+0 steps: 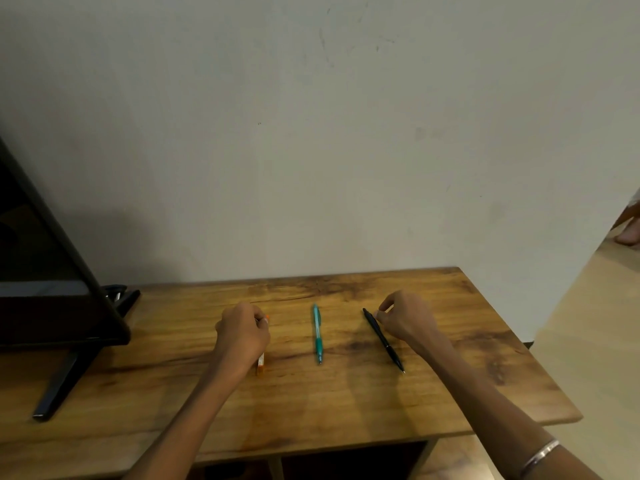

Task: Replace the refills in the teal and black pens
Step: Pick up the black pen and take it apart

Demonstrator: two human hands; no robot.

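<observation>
Dim, warm indoor light, soft all over. The wall (311, 133) greys toward the corners. Faint shadows of the arms lie on the table (346, 393); a darker shadow spreads behind the screen (41, 271). Edges bow from the wide lens. Detail slightly soft.

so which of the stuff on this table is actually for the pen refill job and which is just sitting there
For the job:
- teal pen, lying in the middle of the table
- black pen, right hand at its far end
- orange item under the left hand, possibly the refill pack; too hidden to tell

Just there:
- dark monitor on its stand, left side
- wooden table itself
</observation>
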